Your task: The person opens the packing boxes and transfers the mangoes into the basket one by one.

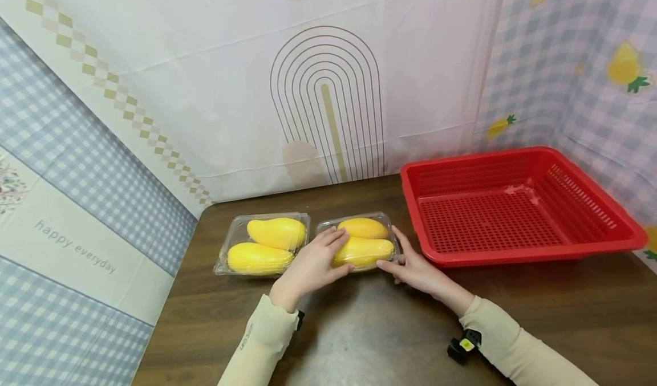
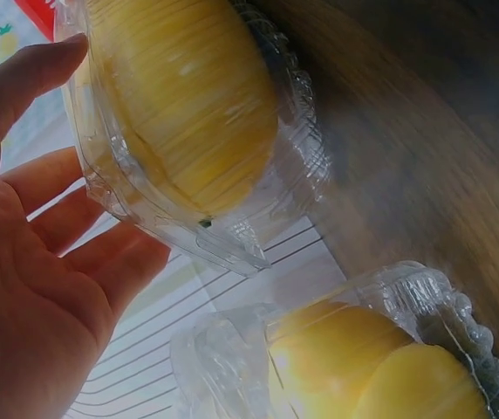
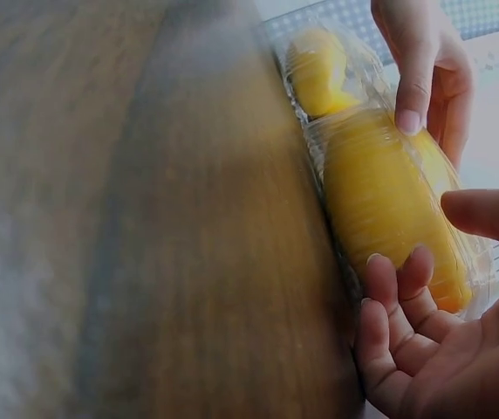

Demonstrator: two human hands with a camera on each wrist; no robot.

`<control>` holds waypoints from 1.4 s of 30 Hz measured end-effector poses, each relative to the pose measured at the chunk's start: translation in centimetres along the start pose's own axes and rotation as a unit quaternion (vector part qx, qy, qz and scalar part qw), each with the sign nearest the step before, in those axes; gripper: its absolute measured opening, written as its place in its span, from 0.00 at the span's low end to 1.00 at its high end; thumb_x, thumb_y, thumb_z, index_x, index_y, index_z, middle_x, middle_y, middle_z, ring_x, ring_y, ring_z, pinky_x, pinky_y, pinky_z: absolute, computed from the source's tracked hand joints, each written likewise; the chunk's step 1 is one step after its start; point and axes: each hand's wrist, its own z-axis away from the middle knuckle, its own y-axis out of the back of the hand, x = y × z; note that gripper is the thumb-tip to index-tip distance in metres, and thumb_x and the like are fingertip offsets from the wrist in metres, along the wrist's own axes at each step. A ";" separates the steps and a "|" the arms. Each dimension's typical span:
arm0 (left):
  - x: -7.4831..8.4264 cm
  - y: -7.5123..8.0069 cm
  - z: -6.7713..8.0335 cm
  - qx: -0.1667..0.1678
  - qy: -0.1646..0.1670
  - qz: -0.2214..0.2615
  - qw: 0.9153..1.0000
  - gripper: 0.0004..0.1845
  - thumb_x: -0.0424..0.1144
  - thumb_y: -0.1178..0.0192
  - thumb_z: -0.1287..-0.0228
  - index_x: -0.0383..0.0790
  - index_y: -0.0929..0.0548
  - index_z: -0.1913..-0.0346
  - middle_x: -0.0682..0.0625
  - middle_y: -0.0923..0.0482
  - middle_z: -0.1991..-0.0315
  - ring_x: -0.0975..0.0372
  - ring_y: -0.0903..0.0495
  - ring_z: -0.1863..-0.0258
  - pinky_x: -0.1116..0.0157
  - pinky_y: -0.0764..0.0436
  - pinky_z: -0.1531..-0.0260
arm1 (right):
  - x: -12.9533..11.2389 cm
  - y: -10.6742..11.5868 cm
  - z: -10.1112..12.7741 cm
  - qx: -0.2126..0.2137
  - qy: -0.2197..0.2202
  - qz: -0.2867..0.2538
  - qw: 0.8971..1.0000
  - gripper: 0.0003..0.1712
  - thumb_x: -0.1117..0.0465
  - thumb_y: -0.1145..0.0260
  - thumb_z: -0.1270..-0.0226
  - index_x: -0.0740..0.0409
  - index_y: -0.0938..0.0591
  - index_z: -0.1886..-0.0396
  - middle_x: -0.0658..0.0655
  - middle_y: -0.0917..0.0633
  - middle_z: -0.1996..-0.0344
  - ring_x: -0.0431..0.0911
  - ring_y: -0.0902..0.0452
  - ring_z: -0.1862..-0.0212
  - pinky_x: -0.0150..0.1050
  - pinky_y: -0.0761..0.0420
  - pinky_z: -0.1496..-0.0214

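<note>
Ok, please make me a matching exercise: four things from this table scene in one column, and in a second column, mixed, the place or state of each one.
Things:
1. red basket
2. left mango box
3. right mango box
4. right hand

Places or states:
a. between both hands, the left hand resting on its left side
b. at the right end of the table, with nothing inside
c. touching the right end of a clear box
d. lying on the table with no hand on it

Pairs: 1-b, 2-d, 3-a, 4-c
</note>
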 end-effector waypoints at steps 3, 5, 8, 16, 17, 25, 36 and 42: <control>-0.1 0.1 0.0 -0.002 -0.003 -0.001 1.000 0.36 0.52 0.33 0.34 0.35 0.27 0.30 0.41 0.30 0.30 0.48 0.34 0.28 0.55 0.33 0.30 | -0.1 -0.1 0.0 0.002 -0.005 0.007 1.000 0.60 0.44 0.34 0.29 0.50 0.66 0.18 0.57 0.21 0.74 0.48 0.22 0.70 0.40 0.22 0.64; -0.1 0.2 -0.1 -0.003 -0.005 -0.004 1.000 0.36 0.50 0.34 0.35 0.34 0.27 0.29 0.41 0.30 0.30 0.48 0.34 0.28 0.55 0.32 0.30 | -0.1 -0.1 0.0 0.005 -0.005 0.009 1.000 0.59 0.45 0.35 0.28 0.51 0.66 0.18 0.57 0.21 0.75 0.48 0.21 0.70 0.40 0.22 0.64; -0.1 0.3 -0.2 -0.003 -0.010 -0.012 1.000 0.35 0.48 0.34 0.36 0.34 0.27 0.30 0.41 0.29 0.30 0.47 0.33 0.29 0.55 0.31 0.31 | -0.1 -0.3 0.0 0.016 -0.004 -0.003 1.000 0.56 0.47 0.36 0.27 0.53 0.65 0.19 0.57 0.21 0.75 0.48 0.21 0.71 0.40 0.22 0.64; 0.2 0.5 -0.5 0.000 -0.019 -0.040 0.999 0.34 0.47 0.34 0.38 0.33 0.25 0.31 0.40 0.27 0.32 0.46 0.29 0.32 0.53 0.26 0.35 | 0.5 -0.4 0.0 0.038 -0.024 -0.095 0.994 0.37 0.50 0.32 0.31 0.63 0.45 0.40 0.59 0.19 0.73 0.47 0.20 0.71 0.39 0.16 0.68; 0.3 0.5 -0.5 -0.001 -0.019 -0.045 0.999 0.34 0.47 0.34 0.38 0.33 0.25 0.31 0.40 0.27 0.32 0.47 0.29 0.32 0.53 0.26 0.36 | 0.6 -0.3 0.0 0.034 -0.026 -0.099 0.994 0.33 0.50 0.31 0.31 0.63 0.41 0.44 0.58 0.19 0.74 0.47 0.19 0.71 0.39 0.15 0.68; 0.5 0.6 -0.7 0.000 -0.028 -0.082 0.996 0.34 0.47 0.33 0.38 0.33 0.25 0.32 0.41 0.26 0.33 0.50 0.28 0.33 0.56 0.26 0.36 | 1.8 0.8 -0.2 -0.049 -0.007 -0.163 0.985 0.22 0.53 0.36 0.27 0.71 0.18 0.52 0.58 0.14 0.64 0.45 0.16 0.61 0.39 0.15 0.55; 0.6 0.5 -0.8 0.000 -0.037 -0.077 0.996 0.35 0.48 0.33 0.36 0.32 0.26 0.31 0.40 0.27 0.32 0.49 0.29 0.33 0.56 0.24 0.37 | 2.4 1.4 -0.3 -0.099 0.007 -0.221 0.970 0.16 0.57 0.41 0.23 0.67 0.18 0.53 0.52 0.15 0.68 0.44 0.17 0.61 0.37 0.17 0.53; 0.8 0.1 -1.1 0.018 -0.045 -0.089 0.995 0.34 0.51 0.34 0.35 0.32 0.24 0.33 0.40 0.26 0.33 0.50 0.28 0.34 0.57 0.23 0.39 | 2.5 1.7 -0.3 -0.111 0.007 -0.229 0.967 0.11 0.58 0.41 0.24 0.61 0.17 0.57 0.52 0.16 0.68 0.44 0.17 0.61 0.37 0.17 0.53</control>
